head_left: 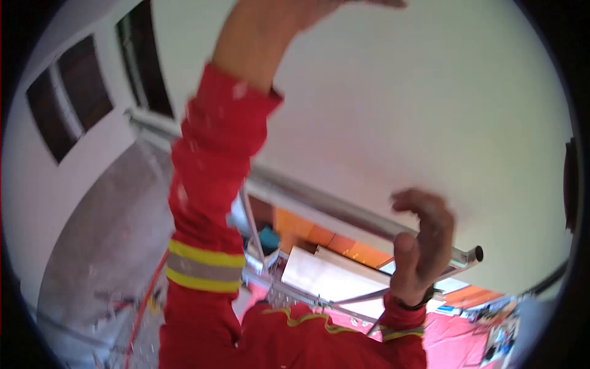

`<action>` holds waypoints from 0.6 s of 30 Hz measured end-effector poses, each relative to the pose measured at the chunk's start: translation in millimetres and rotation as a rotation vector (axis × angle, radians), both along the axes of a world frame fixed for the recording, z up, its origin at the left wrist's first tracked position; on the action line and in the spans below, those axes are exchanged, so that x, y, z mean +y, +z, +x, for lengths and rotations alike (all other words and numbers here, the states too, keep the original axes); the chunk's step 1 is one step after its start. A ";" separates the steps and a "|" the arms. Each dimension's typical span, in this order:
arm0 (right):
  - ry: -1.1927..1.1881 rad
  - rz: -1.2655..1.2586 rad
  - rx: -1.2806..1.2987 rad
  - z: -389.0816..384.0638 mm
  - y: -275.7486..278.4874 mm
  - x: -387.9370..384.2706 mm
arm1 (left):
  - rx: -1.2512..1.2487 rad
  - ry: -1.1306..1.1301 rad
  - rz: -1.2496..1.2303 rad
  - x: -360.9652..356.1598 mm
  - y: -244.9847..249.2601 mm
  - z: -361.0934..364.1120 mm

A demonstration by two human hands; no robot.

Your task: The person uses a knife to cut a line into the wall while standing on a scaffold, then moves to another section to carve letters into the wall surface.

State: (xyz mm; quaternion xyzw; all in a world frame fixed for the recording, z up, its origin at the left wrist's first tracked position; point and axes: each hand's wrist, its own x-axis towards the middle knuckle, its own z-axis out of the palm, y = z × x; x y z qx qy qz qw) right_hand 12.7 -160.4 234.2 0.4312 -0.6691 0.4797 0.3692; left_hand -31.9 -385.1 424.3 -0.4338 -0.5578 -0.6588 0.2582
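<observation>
My left hand (270,13) reaches up against the pale, smooth surface, at the top of the view. The frame's edge cuts off most of its fingers, and whether it holds anything is hidden. Lower right, my right hand (430,240) is raised with thumb and curled fingers apart, slightly blurred, and nothing shows between them. It appears in front of a metal pipe (319,200) near the pipe's right end; contact cannot be made out. Both arms wear red sleeves, with yellow and grey bands. The pale surface (430,111) fills the middle and right.
Dark window openings (86,83) are in the wall at the left. Metal frame bars (252,227) stand below the pipe. Beyond are a white panel (332,280), orange panels (307,230) and a pink sheet (455,338). A red hose (144,307) runs at lower left.
</observation>
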 end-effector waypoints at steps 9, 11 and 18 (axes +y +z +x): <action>-0.670 0.085 0.536 -22.8 164.4 -115.7 | 0.352 -0.127 -0.019 18.2 11.7 -91.0; -0.804 0.111 0.530 -13.4 169.4 -130.8 | 0.203 -0.302 0.048 11.6 11.6 -79.9; -1.238 0.310 0.339 7.0 188.9 -130.5 | 0.280 0.100 -0.201 23.8 -109.8 -118.0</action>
